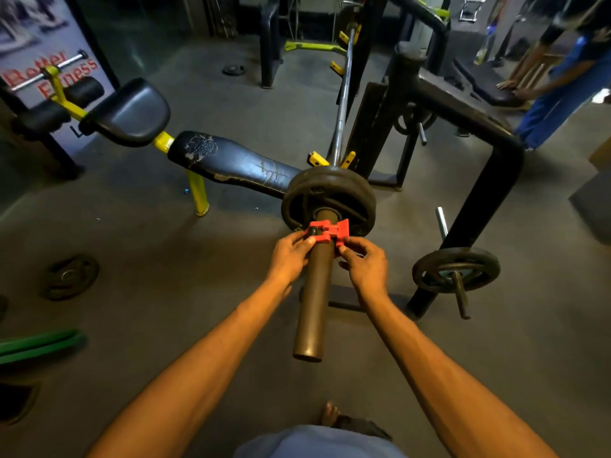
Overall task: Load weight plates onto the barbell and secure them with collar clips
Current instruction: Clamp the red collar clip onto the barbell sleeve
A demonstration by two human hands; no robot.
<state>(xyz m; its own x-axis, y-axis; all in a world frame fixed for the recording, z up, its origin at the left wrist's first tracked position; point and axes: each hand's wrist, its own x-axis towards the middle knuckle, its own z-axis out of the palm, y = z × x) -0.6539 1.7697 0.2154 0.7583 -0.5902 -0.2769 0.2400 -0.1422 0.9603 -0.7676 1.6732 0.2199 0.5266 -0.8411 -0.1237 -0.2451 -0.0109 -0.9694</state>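
Red collar clip [328, 233] on barbell sleeve [314, 292], both hands pinching it

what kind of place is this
Almost certainly a gym's free-weights area. A barbell sits on a rack, loaded with weight plates, beside a padded black and yellow bench. More plates lie on the floor, and both hands are fitting a red collar clip.
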